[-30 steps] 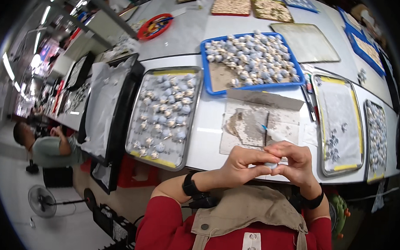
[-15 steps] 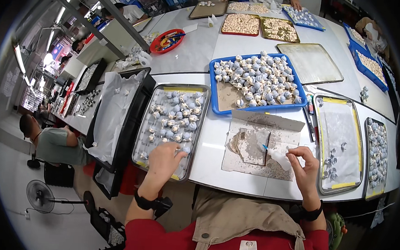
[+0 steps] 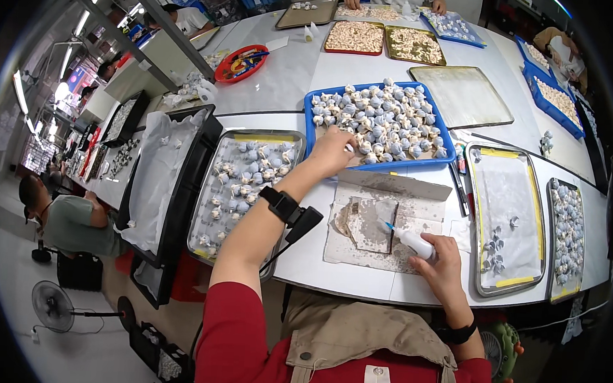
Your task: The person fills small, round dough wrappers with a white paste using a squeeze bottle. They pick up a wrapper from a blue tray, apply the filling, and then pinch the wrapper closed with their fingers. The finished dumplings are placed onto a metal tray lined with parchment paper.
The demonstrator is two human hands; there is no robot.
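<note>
My left hand (image 3: 332,151) reaches over the lower-left corner of the blue tray (image 3: 417,161) at upper centre; I cannot tell whether the fingertips pinch anything. That tray holds a heap of blue-and-white pieces (image 3: 392,120), thinning toward my hand. My right hand (image 3: 442,262), right of centre and low, grasps a white squeeze bottle (image 3: 413,244), its blue tip angled up and left above a stained cardboard sheet (image 3: 348,251).

Left of centre, a metal tray (image 3: 271,138) carries similar pieces in loose spacing, partly behind my forearm. On the right, a paper-lined tray (image 3: 502,179) has a few dark grey bits in its lower left; the narrow tray (image 3: 566,292) at far right is packed with pieces. A black crate (image 3: 202,142) at left has a white liner with a few pieces on it. Toward the upper left, a red bowl (image 3: 224,71) contains slim coloured items.
</note>
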